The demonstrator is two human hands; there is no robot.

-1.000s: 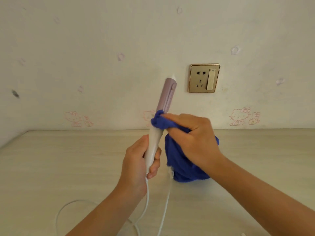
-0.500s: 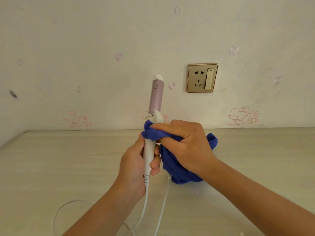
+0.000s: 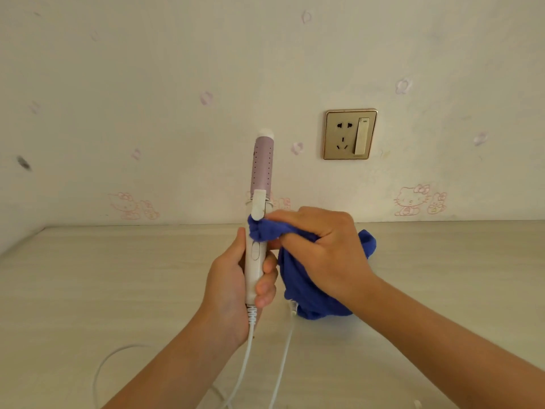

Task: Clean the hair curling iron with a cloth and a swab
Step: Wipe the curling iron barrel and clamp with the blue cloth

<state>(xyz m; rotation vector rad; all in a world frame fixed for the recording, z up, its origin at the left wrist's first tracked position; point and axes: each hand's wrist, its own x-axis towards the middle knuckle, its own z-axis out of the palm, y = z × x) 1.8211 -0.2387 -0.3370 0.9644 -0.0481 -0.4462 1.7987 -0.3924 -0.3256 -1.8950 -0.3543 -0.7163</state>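
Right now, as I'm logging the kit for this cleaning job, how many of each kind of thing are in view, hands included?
curling iron: 1
blue cloth: 1
hands, left hand and right hand: 2
wall socket: 1
swab: 0 in view
Total: 5

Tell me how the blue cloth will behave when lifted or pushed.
Probably floppy: the blue cloth bunches into folds where the right hand presses it against the curling iron, and the rest hangs limp below. Likely light, since curled fingers alone carry it. Pushed, it would probably crumple rather than slide whole.
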